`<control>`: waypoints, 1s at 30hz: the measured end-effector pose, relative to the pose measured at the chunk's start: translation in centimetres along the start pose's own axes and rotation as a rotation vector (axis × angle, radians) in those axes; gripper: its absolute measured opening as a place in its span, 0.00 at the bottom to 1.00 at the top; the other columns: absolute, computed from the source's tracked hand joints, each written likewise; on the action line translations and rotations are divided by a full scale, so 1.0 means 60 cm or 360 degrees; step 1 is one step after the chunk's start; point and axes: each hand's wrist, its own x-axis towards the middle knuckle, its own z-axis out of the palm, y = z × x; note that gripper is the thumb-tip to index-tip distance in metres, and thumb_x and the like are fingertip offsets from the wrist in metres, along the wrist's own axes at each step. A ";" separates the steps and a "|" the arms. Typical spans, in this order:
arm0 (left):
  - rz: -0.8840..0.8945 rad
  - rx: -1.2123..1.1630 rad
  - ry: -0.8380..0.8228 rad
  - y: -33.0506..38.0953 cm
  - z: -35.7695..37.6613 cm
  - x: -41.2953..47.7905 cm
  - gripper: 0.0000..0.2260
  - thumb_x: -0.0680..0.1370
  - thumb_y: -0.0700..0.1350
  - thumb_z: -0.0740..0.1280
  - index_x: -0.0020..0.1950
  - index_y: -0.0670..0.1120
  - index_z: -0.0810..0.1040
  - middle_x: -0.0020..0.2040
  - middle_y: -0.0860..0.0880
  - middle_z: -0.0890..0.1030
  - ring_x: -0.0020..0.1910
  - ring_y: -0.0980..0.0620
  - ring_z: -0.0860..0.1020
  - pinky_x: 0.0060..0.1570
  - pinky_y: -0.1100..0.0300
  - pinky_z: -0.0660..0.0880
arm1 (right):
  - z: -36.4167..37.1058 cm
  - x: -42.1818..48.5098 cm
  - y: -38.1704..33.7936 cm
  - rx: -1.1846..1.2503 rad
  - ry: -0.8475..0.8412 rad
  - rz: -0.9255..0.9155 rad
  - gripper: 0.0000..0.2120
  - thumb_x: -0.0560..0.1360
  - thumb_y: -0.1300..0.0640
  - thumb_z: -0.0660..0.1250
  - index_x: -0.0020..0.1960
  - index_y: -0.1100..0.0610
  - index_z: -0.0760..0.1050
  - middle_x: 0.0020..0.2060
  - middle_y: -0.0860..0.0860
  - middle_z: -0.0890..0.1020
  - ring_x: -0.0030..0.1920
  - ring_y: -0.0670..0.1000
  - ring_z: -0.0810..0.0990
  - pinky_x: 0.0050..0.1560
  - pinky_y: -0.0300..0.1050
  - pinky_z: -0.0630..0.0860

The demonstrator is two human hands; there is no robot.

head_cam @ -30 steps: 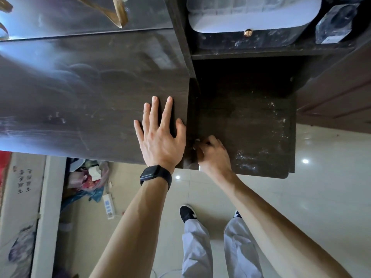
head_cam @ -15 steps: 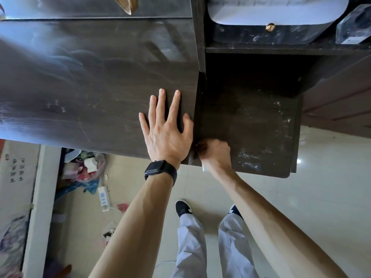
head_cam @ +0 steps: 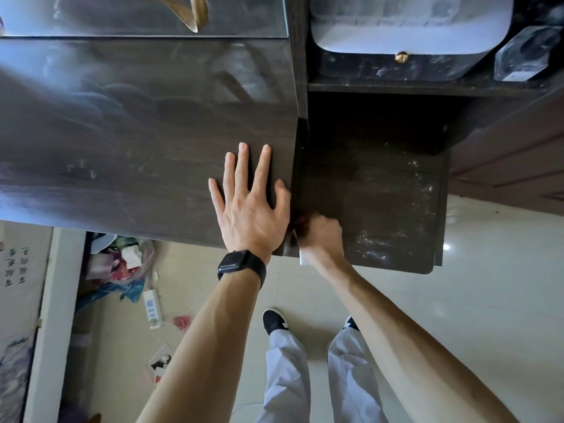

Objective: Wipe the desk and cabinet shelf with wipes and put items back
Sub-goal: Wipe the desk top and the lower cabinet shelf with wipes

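left hand (head_cam: 250,215) spread flat on desk (head_cam: 122,141), right hand (head_cam: 322,235) clutching wipe (head_cam: 302,257), its axis hidden.

Glossy pale tile floor (head_cam: 488,300), clutter (head_cam: 128,264) at left

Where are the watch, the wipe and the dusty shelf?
watch (head_cam: 238,265): head view, on its black screen.
wipe (head_cam: 302,257): head view, on its white corner poking out.
dusty shelf (head_cam: 396,209): head view, on its bare speckled top.
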 end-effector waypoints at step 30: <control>0.0031 0.0033 -0.0033 -0.005 0.007 -0.002 0.26 0.81 0.56 0.52 0.80 0.59 0.59 0.82 0.51 0.57 0.81 0.48 0.52 0.77 0.38 0.49 | 0.027 -0.051 -0.012 0.0249 0.0065 0.0231 0.04 0.71 0.60 0.68 0.43 0.55 0.82 0.39 0.52 0.85 0.41 0.55 0.83 0.44 0.46 0.81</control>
